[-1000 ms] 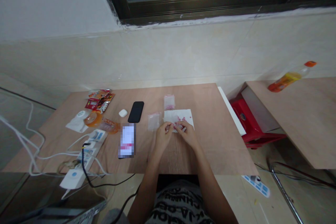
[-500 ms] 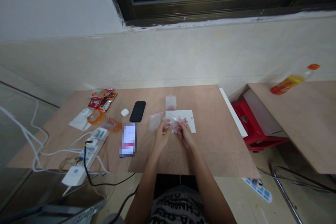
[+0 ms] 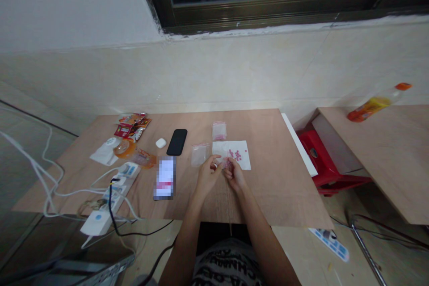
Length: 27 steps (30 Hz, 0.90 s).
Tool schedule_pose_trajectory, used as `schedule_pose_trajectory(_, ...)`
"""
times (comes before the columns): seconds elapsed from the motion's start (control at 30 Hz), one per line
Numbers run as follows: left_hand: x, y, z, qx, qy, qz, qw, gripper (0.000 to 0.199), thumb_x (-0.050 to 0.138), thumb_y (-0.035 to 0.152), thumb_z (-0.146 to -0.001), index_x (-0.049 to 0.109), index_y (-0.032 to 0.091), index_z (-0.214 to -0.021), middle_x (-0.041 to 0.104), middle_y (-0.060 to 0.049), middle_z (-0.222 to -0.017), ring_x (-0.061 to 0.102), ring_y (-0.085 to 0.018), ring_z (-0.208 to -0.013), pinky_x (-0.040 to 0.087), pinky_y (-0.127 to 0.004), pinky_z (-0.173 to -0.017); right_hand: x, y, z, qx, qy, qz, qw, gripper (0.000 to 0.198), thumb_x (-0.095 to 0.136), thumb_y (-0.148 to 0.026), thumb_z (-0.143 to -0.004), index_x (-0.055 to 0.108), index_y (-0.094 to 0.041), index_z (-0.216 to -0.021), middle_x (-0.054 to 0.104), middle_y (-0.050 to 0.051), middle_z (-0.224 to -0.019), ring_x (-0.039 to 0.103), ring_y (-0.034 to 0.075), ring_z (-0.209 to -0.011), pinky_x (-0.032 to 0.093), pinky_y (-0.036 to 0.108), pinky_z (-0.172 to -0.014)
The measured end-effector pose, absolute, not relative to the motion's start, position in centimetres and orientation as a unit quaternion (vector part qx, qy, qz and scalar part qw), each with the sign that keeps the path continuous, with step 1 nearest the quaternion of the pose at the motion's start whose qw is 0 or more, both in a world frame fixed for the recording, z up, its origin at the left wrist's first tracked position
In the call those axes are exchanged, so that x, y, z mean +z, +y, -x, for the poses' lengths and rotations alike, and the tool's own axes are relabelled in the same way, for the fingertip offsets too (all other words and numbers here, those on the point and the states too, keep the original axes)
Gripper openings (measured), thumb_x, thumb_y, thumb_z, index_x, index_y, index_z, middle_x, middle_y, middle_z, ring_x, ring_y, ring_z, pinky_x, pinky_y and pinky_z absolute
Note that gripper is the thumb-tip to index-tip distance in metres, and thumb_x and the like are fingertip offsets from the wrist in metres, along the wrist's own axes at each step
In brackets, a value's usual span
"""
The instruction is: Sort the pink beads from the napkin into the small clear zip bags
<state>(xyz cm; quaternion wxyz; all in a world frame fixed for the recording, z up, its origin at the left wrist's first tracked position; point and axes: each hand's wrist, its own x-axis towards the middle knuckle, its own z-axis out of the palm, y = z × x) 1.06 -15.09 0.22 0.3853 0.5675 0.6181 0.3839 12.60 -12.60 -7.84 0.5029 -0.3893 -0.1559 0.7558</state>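
Lower left of frame: white power strip point(image 3: 118, 193), cables plugged in, on the wooden table point(image 3: 281, 187). Above it, left side: snack packets point(image 3: 132, 126), then an orange bottle point(image 3: 136, 154) on its side. Next a small white case point(image 3: 161, 143), a lit phone point(image 3: 165, 178) with blurred screen, and a black phone point(image 3: 177, 142) just above that.

Centre: flat clear bag point(image 3: 200, 155) on the table, just above the left hand point(image 3: 208, 174). Left hand half curled, thumb and index finger bent, tips near the small clear pouch point(image 3: 225, 164); unclear whether it grips. Second bag point(image 3: 219, 131), pink contents, lies higher up. Pouch, pinkish, sits between both hands over the lower edge of the white sheet point(image 3: 243, 161). Pink pieces point(image 3: 235, 155) scattered on sheet. Right hand point(image 3: 237, 174) has fingers folded in, holding the pouch.

Right side: red stool point(image 3: 317, 154); upper right, tilted-looking drink bottle point(image 3: 375, 103) on another table point(image 3: 398, 152).
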Motion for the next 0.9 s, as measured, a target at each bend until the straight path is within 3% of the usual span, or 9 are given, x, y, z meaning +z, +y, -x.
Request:
schedule_pose_trajectory(0.53, 0.7, -14.9, -1.1, 0.415, 0.612, -0.557, 0.379, 0.025, 0.058, 0.03, -0.082, 0.068, 0.019, -0.102, 0.062, 0.0, -0.071, 0.057, -0.012, -0.065, 0.044, -0.02, -0.057, -8.3, -12.4, -12.6, 0.78, -0.084, 0.37, 0.497, 0.042, 0.065, -0.051, -0.076, 0.036, -0.023, -0.061, 0.028, -0.012, -0.044, 0.013, 0.003, -0.034, 0.009, 0.018, -0.032)
schedule_pose_trajectory(0.67, 0.8, -14.8, -0.4, 0.431, 0.611, -0.557, 0.361, 0.024, 0.055, 0.032, -0.084, 0.07, 0.019, -0.099, 0.069, -0.004, -0.083, 0.06, -0.014, -0.074, 0.046, -0.022, -0.062, -8.4, -12.0, -13.0, 0.765, -0.114, 0.387, 0.502, 0.048, 0.065, -0.056, -0.076, 0.033, -0.024, -0.06, 0.024, -0.013, -0.042, 0.011, 0.004, -0.033, 0.009, 0.018, -0.031)
schedule_pose_trajectory(0.8, 0.1, -14.6, 0.8, 0.456, 0.641, -0.518, 0.336, 0.03, 0.055, 0.038, -0.085, 0.071, 0.017, -0.1, 0.072, -0.007, -0.094, 0.063, -0.016, -0.08, 0.05, -0.025, -0.067, -8.7, -10.9, -14.0, 0.692, -0.194, 0.459, 0.522, 0.053, 0.064, -0.066, -0.072, 0.034, -0.025, -0.06, 0.024, -0.012, -0.041, 0.014, 0.005, -0.035, 0.011, 0.02, -0.032)
schedule_pose_trajectory(0.9, -1.1, -14.5, 1.7, 0.481, 0.658, -0.49, 0.307, 0.036, 0.053, 0.041, -0.088, 0.069, 0.017, -0.11, 0.071, -0.011, -0.111, 0.065, -0.019, -0.093, 0.052, -0.029, -0.079, -9.0, -9.6, -15.4, 0.545, -0.333, 0.536, 0.552, 0.057, 0.057, -0.073, -0.075, 0.034, -0.024, -0.055, 0.031, -0.008, -0.044, 0.025, 0.008, -0.041, 0.022, 0.022, -0.038)
